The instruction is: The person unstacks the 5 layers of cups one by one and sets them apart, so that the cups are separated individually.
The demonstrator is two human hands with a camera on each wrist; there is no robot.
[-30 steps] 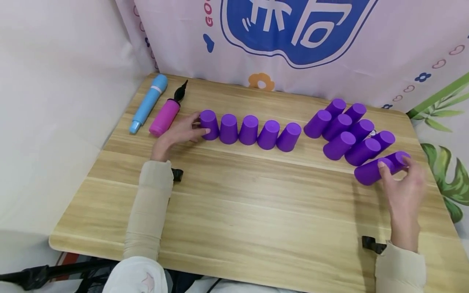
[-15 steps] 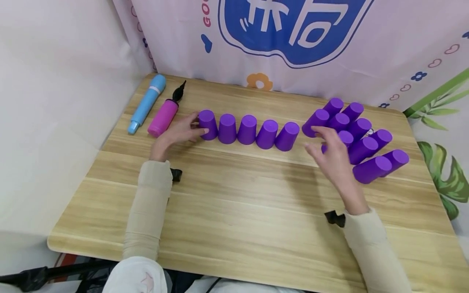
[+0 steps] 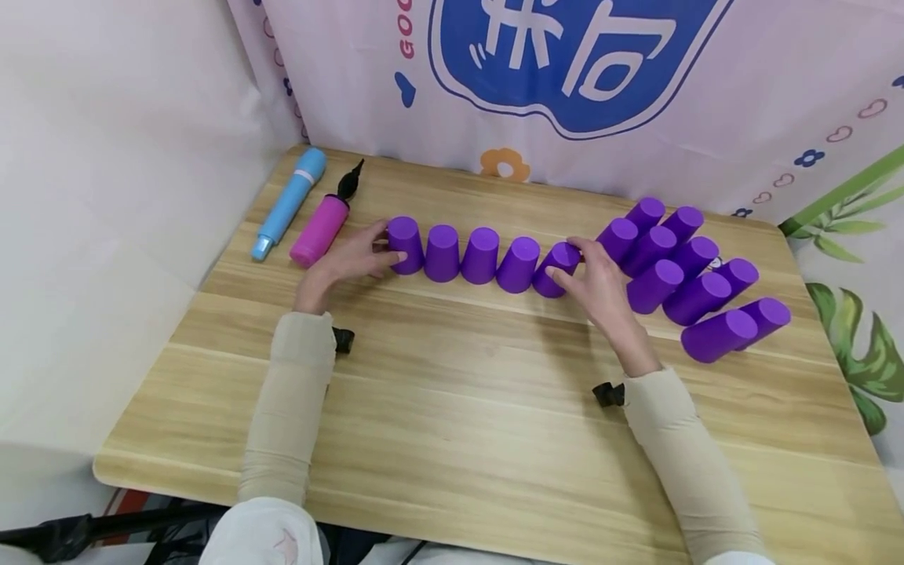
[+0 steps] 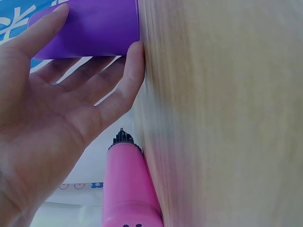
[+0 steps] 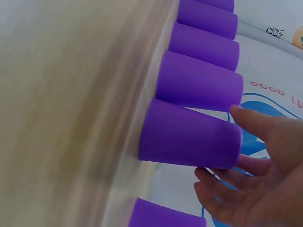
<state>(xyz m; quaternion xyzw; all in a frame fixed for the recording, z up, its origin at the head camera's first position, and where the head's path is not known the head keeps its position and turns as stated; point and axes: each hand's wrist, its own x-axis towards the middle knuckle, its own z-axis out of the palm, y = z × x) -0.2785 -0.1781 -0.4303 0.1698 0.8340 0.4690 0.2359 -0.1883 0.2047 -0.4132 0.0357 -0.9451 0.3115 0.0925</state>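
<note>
Purple cups stand upside down in a straight row across the middle of the table. My left hand (image 3: 353, 255) is at the row's left end, its thumb and fingers around the leftmost cup (image 3: 406, 245). In the left wrist view the thumb lies on one side of that cup (image 4: 94, 30) and the fingers on the other. At the other end, my right hand (image 3: 606, 294) has its thumb and fingers around the rightmost cup (image 3: 563, 256). The right wrist view shows this cup (image 5: 189, 135) close beside its neighbour (image 5: 201, 82), its base on the table.
Several more upturned purple cups (image 3: 654, 286) stand in a cluster at the right. A pink pump (image 3: 320, 231) with a black nozzle and a light-blue tube (image 3: 288, 205) lie at the back left. Behind the wooden table (image 3: 452, 408) hangs a printed cloth (image 3: 339, 78).
My right hand has left the cups at the far right and moved left to the row's rightmost cup, which it now holds. The left hand stays at the leftmost cup.
</note>
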